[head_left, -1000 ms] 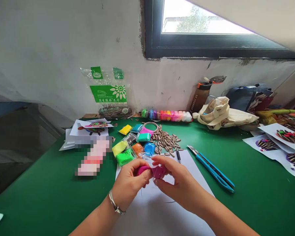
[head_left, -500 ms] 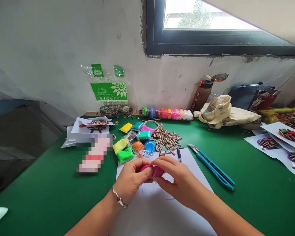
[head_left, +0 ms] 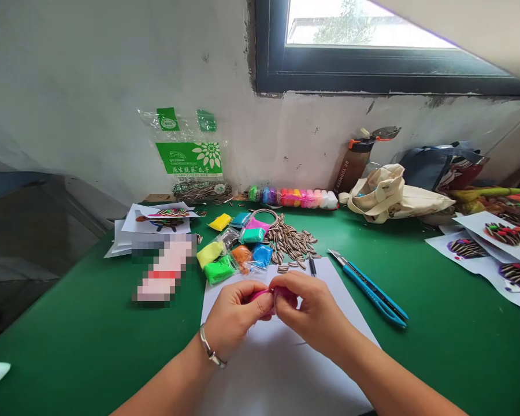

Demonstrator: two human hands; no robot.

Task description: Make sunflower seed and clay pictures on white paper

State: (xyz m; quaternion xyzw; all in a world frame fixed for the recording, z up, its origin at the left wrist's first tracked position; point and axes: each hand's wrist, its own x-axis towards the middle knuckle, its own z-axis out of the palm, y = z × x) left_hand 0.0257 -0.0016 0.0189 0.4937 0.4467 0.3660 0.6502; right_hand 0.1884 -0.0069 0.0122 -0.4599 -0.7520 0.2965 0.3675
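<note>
A packet of magenta modelling clay is held between my two hands, above a sheet of white paper. My left hand pinches its left side between thumb and fingers. On the other side, my right hand grips it with thumb and curled fingers. Much of the packet is hidden by the fingers. Just beyond the hands lie several clay packets in other colours, among them a green packet and a blue packet. A pile of striped sunflower seeds lies behind the paper.
A blue utility knife lies right of the paper, and a pen at its far edge. Seed pictures on paper lie at the right, more paper sheets at the left. A bottle and cloth bag stand by the wall.
My right hand's fingers have curled in and closed more tightly on the magenta clay packet. My left hand keeps its pinch. The whole view has shifted slightly.
</note>
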